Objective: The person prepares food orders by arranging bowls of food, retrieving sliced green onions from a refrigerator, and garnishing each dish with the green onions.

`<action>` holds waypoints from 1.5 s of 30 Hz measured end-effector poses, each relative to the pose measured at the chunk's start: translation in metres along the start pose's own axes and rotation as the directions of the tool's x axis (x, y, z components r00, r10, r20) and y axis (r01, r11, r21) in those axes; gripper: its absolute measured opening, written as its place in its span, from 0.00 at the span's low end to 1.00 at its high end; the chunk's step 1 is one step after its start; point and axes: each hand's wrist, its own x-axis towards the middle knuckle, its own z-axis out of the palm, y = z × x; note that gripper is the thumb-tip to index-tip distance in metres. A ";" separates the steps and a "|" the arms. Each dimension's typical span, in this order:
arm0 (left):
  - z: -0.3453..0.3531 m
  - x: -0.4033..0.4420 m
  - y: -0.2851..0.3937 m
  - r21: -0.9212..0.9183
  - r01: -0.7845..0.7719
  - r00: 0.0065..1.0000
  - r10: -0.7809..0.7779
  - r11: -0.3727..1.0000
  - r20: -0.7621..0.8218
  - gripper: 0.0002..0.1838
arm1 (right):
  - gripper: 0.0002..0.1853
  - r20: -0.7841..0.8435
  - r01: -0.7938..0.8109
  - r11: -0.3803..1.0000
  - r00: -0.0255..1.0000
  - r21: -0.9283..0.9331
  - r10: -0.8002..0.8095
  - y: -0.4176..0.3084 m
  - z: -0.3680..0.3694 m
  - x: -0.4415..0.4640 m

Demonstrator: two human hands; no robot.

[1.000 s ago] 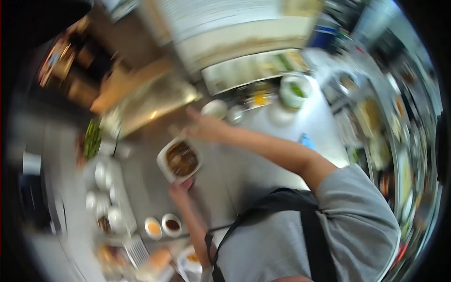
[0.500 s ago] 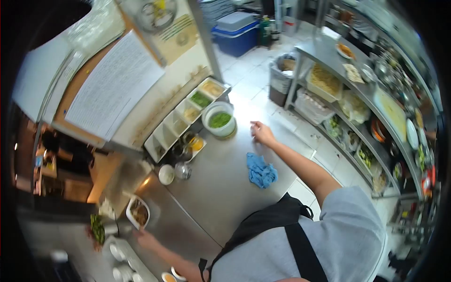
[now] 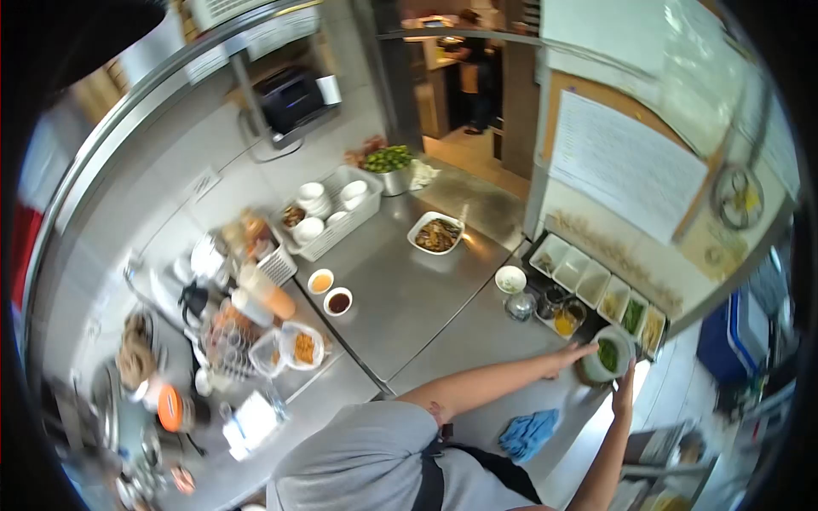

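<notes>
A round, pale plastic tub (image 3: 620, 368) of chopped green herbs (image 3: 607, 354) stands near the far right corner of the steel counter. My left hand (image 3: 571, 358) is at its left side, fingers stretched out toward the rim. On the tub's near right side is my right hand (image 3: 625, 390), its fingers extended upward along the wall. Both hands look open, and whether they press on the tub cannot be made out. A crumpled blue cloth (image 3: 528, 435) lies on the counter below my left forearm.
Behind the tub runs a row of ingredient bins (image 3: 595, 284). A small white bowl (image 3: 510, 279) and a glass jar (image 3: 520, 307) stand left of them. Further left are a dish of dark food (image 3: 436, 233), two sauce cups (image 3: 338, 301) and a basket of white cups (image 3: 336, 217). Another person stands beyond the opening.
The view has swung left. My left hand has left the dish of dark food and come across to the tub. My right hand has also moved to the tub's side.
</notes>
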 end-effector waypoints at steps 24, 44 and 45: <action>-0.152 -0.227 -0.116 -0.321 -0.300 0.824 0.074 0.898 -0.562 0.43 | 0.43 0.450 -0.194 0.974 0.864 -0.118 0.226 0.002 0.283 -0.105; -0.414 -0.321 0.097 0.693 -0.553 0.005 0.833 0.463 -0.553 0.18 | 0.39 0.432 -0.223 0.972 0.871 -0.071 0.231 0.042 0.389 -0.091; -0.430 -0.337 0.148 0.713 -0.600 -0.076 0.862 0.363 -0.502 0.16 | 0.39 0.421 -0.230 0.970 0.875 -0.076 0.240 0.038 0.392 -0.091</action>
